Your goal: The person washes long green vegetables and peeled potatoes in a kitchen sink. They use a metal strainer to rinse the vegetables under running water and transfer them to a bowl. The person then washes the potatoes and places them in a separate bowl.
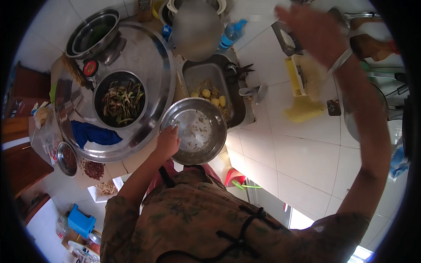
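My left hand [168, 143] grips the rim of a wide stainless steel basin [213, 151], with small scraps scattered over its bottom. The basin is at the near edge of a steel sink [212, 70], where several peeled potatoes [215, 101] lie among peelings. Raised to the upper right, my right hand [312, 33] is blurred, its fingers extended near the tiled wall; whether it touches anything there cannot be told. A yellow and white holder [296, 77] hangs on the wall beneath it, close to a yellow mesh cloth [304, 108].
A large round steel tray [161, 82] at the left bears a pot of cooked vegetables [121, 98], a blue cloth [95, 134], a red-lidded jar [90, 69] and a steel bowl [113, 19]. Scissors [241, 72] and a blue bottle [232, 34] stand by the sink. Utensils [388, 75] hang at right.
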{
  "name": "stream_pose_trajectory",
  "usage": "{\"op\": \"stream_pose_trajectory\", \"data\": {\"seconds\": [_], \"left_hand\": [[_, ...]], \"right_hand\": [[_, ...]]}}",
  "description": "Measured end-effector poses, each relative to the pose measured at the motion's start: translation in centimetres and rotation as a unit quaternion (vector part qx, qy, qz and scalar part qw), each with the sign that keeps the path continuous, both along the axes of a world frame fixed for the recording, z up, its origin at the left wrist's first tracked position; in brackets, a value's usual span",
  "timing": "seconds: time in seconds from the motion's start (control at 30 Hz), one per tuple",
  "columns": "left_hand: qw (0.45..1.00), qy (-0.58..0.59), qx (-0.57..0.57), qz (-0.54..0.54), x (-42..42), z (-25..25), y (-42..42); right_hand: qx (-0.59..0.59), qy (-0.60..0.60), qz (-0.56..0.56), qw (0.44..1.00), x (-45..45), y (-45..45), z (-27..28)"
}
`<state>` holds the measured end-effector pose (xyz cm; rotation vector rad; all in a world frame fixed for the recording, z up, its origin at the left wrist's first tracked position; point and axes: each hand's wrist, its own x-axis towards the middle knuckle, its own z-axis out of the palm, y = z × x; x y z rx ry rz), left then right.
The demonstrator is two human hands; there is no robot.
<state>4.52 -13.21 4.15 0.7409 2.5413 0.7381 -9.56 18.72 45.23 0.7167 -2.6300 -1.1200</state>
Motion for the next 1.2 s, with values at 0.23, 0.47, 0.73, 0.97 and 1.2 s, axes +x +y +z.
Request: {"op": "stream_pose_trajectory", "data": {"seconds": [0.23, 0.47, 0.73, 0.97, 1.2], "left_hand": [[0.977, 0.166, -0.133, -0.025, 1.2, -8.5, 3.3], [0.992, 0.079, -0.099, 0.031, -0.3, -5.2, 4.7], [0.996, -0.011, -0.084, -0.014, -1.1, -4.6, 4.7], [0.981, -0.168, 0.011, 0.094, 3.6, -5.2, 4.5], [0.958, -0.201, 0.168, 0.119, 3.2, -2.7, -1.3]], "right_hand": [[-0.153, -0.308, -0.208, 0.916, 11.8, -2.0, -16.3], [-0.225, -0.260, -0.249, 0.905, 18.2, -0.4, -29.1], [-0.276, -0.349, -0.372, 0.815, 23.9, 1.9, -32.2], [-0.412, -0.470, -0.429, 0.652, 29.0, -5.8, -34.7], [-0.661, -0.472, -0.508, 0.287, 29.8, -10.1, -38.4]]}}
